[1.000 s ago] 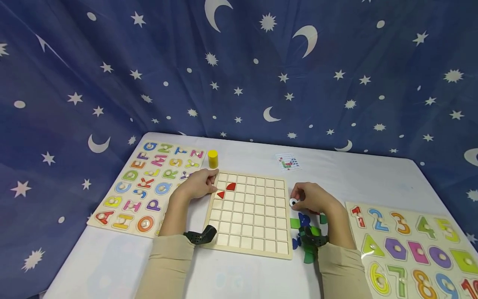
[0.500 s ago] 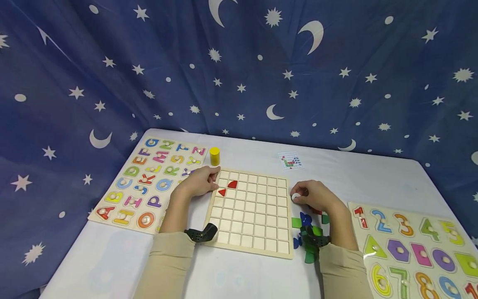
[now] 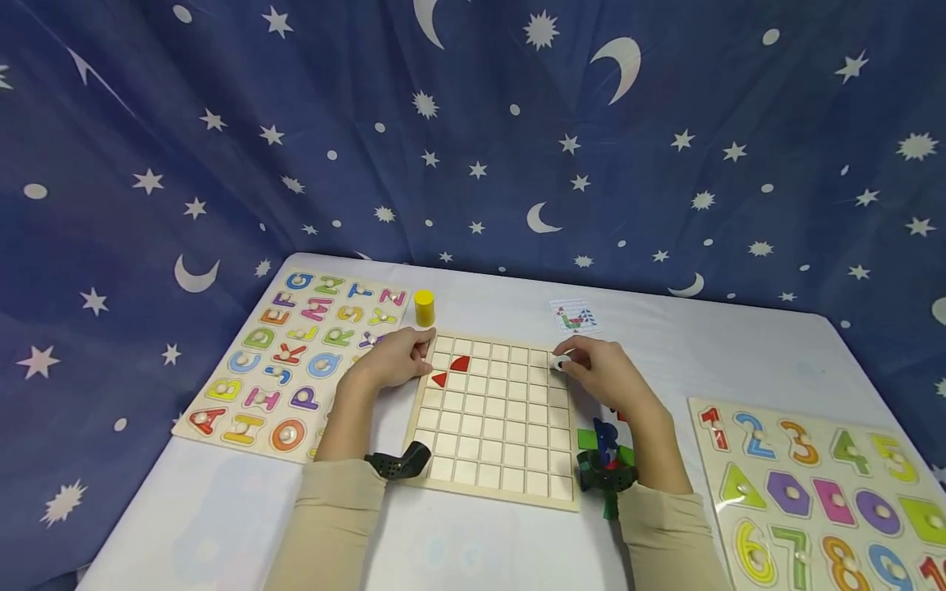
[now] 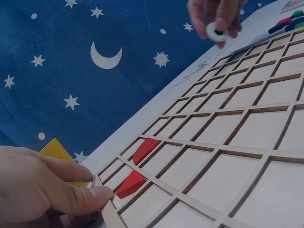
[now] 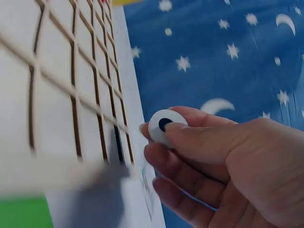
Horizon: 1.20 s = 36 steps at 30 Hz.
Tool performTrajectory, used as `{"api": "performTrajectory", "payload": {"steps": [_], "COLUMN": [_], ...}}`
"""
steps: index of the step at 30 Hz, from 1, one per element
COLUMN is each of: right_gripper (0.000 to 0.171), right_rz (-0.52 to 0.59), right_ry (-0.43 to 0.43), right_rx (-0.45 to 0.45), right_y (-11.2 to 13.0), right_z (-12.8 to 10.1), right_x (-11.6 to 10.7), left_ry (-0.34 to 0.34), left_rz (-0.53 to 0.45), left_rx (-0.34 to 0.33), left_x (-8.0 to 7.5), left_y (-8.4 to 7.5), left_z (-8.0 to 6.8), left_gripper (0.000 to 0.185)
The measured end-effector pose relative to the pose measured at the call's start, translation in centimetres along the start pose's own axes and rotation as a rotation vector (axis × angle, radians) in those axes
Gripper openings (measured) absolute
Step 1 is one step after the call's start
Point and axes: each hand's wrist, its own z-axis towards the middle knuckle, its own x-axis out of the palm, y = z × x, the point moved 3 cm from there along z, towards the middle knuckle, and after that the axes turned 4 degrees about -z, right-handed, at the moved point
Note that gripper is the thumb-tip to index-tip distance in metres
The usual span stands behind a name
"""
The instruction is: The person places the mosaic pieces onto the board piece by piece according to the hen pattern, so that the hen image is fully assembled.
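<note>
White and round, with a dark dot in the middle like a little eye, the small disc (image 3: 559, 362) is pinched in the fingertips (image 5: 183, 129) of the right hand (image 3: 602, 376). I see that this hand has moved: a moment ago it was down beside the right edge of the wooden grid board (image 3: 493, 460), close to the pile of green and blue pieces (image 3: 602, 439), and now it has gone up and over to the top right corner of the board. I think that means the disc has been picked and is on its way to a square, though it is not set down yet; it hangs just above the squares under the fingers. The thumb and first fingers curl snugly round its rim, and the other fingers are tucked in below. The left hand (image 3: 395, 361) has not moved. Its fingers are bent and press on the top left corner of the board, holding it steady but not wrapped round anything I can see. Just past those fingertips sit two red pieces (image 4: 137, 166) in their squares, and a yellow block (image 3: 424, 309) stands a little beyond the knuckles. The disc looks smooth, flat and light, easy to hold in a pinch.
</note>
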Motion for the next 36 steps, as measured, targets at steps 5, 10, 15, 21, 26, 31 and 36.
{"api": "performTrajectory", "payload": {"steps": [5, 10, 15, 21, 26, 31, 36], "right_gripper": [0.019, 0.020, 0.022, 0.021, 0.019, 0.017, 0.015], "right_rz": [0.086, 0.148, 0.202, 0.146, 0.135, 0.132, 0.108], "right_ry": [-0.005, -0.008, 0.033, 0.003, 0.008, 0.016, 0.027], "right_rx": [-0.064, -0.101, -0.073, -0.132, -0.166, -0.183, -0.201], "right_y": [1.7, 2.6, 3.2, 4.0, 4.3, 5.0, 5.8], "right_z": [-0.1, 0.0, -0.2, 0.0, 0.3, 0.5, 0.6], "right_x": [1.1, 1.9, 2.4, 2.5, 2.9, 3.6, 4.4], "left_ry": [0.019, 0.006, 0.020, 0.010, 0.008, 0.002, 0.002], "left_rz": [0.011, 0.015, 0.014, 0.014, 0.031, 0.041, 0.044], "left_rx": [-0.004, 0.010, 0.017, 0.037, 0.030, 0.027, 0.013], "left_x": [0.5, 0.8, 0.9, 0.7, 0.6, 0.3, 0.1], "left_y": [-0.2, -0.4, -0.2, -0.2, 0.0, -0.2, -0.2], "left_z": [0.2, 0.3, 0.0, 0.0, 0.1, 0.0, -0.2], "left_gripper": [0.064, 0.062, 0.063, 0.061, 0.061, 0.062, 0.063]}}
